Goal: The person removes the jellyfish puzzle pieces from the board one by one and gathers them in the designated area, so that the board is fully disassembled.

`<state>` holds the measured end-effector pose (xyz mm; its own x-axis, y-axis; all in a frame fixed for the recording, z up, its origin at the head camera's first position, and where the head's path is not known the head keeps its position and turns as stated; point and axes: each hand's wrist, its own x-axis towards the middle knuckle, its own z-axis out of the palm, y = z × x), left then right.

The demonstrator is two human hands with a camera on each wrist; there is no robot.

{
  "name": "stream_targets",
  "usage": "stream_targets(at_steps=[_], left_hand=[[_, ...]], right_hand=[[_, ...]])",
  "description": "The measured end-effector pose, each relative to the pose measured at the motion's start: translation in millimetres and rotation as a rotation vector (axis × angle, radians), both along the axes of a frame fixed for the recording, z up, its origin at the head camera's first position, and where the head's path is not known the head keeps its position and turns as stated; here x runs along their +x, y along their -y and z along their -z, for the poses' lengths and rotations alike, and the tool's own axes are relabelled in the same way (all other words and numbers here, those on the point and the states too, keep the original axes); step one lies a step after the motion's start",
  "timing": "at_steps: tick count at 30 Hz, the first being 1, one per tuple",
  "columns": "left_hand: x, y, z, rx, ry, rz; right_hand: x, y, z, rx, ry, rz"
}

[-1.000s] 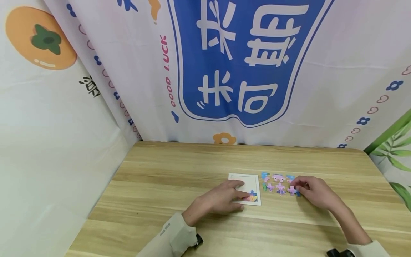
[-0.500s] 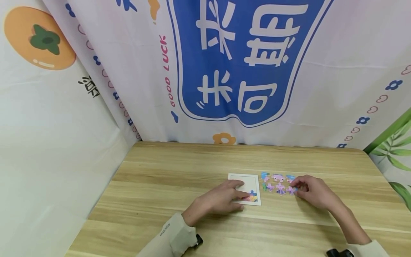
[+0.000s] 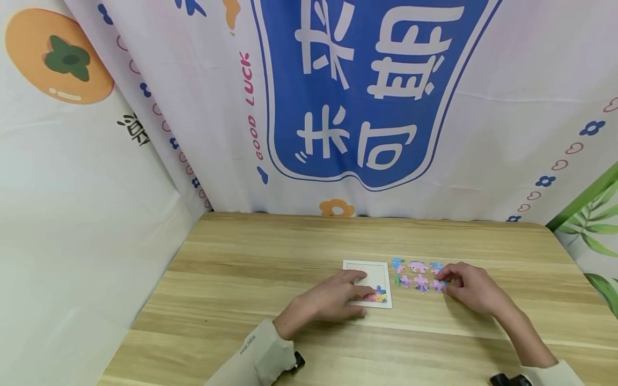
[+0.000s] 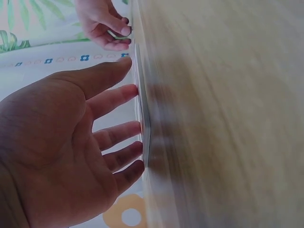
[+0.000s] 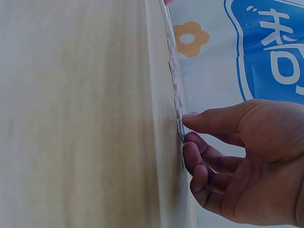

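From the head view, take the white puzzle board (image 3: 375,279) as your landmark: it lies flat on the wooden table (image 3: 251,279), and your left hand (image 3: 333,300) rests on its near-left part with the fingers stretched out straight and flat, pressing on it and gripping nothing. One coloured piece (image 3: 379,294) already sits in the board's near-right corner, just beside your fingertips. Right of the board, a small cluster of loose pieces (image 3: 416,273) in pink, purple and blue lies on the table in two short rows. Your right hand (image 3: 470,289) is at the cluster's right end, the fingers curled and the thumb and forefinger pinching the end puzzle piece (image 3: 439,285), which is still down at table level. Behind the board hangs a printed cloth backdrop (image 3: 367,91) with large white Chinese characters on a blue shield and "GOOD LUCK" in pink running up its left side; small writing on your left cuff is too fine to read. From the left wrist view, the table stands on edge and you see your left hand (image 4: 71,147) with its fingers (image 4: 124,129) spread and nearly straight, their tips touching the board (image 4: 144,118), seen edge-on. From the right wrist view, your right hand (image 5: 237,161) has thumb and forefinger closed on the edge of the puzzle piece (image 5: 180,128), the other fingers (image 5: 204,164) curled below, with the row of loose pieces (image 5: 174,71) running away toward the board.
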<state>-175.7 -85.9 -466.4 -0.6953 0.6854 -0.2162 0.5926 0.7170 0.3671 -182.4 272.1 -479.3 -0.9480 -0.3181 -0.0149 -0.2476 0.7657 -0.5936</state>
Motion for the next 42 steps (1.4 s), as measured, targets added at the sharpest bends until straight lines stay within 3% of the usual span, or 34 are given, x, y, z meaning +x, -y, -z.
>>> stream_targets(at_steps=[9,27,42], left_hand=[[-7.6,14,-1.4,0.073,0.111,-0.021],[8.3,46,-10.8,0.046,0.017,-0.070],[28.6,69,-2.5,0.046,0.014,-0.049]], right_hand=[[-1.1,13,-4.2,-0.006,-0.039,-0.006],[-2.3,80,-12.8,-0.091,-0.042,-0.117],[-8.9,131,-13.8,-0.117,0.022,-0.218]])
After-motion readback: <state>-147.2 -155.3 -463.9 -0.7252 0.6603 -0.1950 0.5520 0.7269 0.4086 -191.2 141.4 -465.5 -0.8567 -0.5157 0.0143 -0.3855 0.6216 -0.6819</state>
